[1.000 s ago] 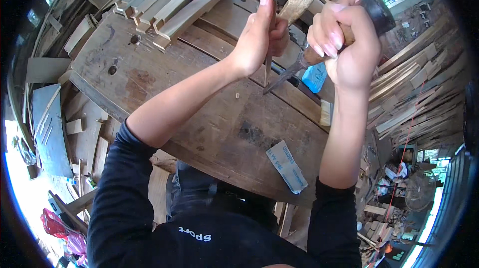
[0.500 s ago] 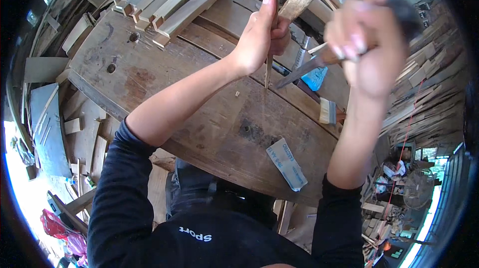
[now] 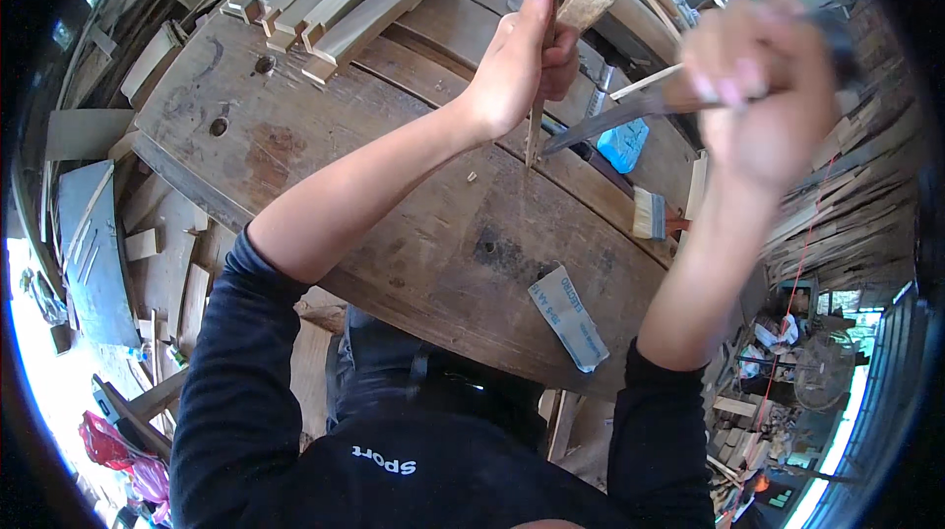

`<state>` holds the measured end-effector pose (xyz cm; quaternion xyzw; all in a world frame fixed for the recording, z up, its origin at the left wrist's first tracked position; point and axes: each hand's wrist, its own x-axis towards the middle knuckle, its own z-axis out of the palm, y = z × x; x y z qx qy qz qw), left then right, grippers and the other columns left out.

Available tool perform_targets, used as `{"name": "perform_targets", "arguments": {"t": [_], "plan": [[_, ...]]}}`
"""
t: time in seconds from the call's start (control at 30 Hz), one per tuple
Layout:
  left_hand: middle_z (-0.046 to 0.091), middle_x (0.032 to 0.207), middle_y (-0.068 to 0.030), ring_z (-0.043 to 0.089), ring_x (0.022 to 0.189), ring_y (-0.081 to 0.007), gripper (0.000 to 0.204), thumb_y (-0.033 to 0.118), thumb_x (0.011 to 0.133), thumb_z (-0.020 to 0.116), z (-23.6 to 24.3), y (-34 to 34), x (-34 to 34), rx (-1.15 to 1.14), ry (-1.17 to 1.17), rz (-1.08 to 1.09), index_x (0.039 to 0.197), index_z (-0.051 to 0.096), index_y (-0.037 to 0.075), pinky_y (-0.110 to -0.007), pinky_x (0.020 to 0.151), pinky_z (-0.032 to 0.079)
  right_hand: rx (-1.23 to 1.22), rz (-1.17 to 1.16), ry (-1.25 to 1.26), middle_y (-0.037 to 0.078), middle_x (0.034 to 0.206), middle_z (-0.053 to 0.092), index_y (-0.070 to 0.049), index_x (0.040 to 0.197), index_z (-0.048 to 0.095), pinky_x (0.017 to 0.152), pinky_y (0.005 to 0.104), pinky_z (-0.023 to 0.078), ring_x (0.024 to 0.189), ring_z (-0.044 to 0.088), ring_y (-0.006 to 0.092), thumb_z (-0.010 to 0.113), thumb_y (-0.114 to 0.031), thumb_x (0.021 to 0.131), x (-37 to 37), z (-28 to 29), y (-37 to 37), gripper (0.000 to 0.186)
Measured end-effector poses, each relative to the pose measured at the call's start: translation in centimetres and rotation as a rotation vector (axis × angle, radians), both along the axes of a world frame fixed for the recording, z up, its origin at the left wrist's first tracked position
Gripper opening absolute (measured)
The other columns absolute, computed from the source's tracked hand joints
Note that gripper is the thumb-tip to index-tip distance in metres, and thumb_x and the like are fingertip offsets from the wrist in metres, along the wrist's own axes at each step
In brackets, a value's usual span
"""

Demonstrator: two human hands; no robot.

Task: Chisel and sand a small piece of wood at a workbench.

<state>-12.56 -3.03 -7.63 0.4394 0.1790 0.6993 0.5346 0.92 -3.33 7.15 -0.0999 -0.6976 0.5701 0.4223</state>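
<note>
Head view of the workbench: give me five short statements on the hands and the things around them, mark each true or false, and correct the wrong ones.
1. The right hand grips a chisel. True.
2. The left hand holds a thin wood strip. True.
3. The paintbrush is in the left hand. False: it lies apart from both hands, to the right of the wood strip.
4. Several curved wood pieces lie side by side at the far left of the workbench. True.
5. The flat greyish sheet lies beneath the curved wood pieces. False: it lies by itself on the workbench, on the side nearer the person's body.
</note>
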Motion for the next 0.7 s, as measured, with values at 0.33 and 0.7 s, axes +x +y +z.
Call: {"name": "perform_targets", "arguments": {"t": [0.33, 0.7], "plan": [[0.024, 0.052, 0.0025, 0.023, 0.047, -0.0108, 0.067, 0.070, 0.095, 0.021, 0.4, 0.0, 0.1, 0.022, 0.035, 0.054, 0.058, 0.025, 0.014, -0.027, 0.045, 0.019, 0.076, 0.091, -0.051, -0.003, 0.053, 0.036, -0.015, 0.065, 0.036, 0.049, 0.0246, 0.031, 0.044, 0.033, 0.0076, 0.039, -0.013, 0.090, 1.3, 2.9, -0.1, 0.025], [0.023, 0.052, 0.0032, 0.020, 0.047, -0.0106, 0.067, 0.072, 0.094, 0.023, 0.4, -0.2, -0.1, -0.034, -0.011, -0.003, 0.058, 0.024, 0.015, -0.027, 0.045, 0.018, 0.373, -0.053, 0.021, -0.002, 0.053, 0.037, -0.012, 0.067, 0.038, 0.045, 0.0263, 0.030, 0.043, 0.031, 0.0097, 0.043, -0.009, 0.088, 0.5, -2.8, 1.7, 0.021]]}}
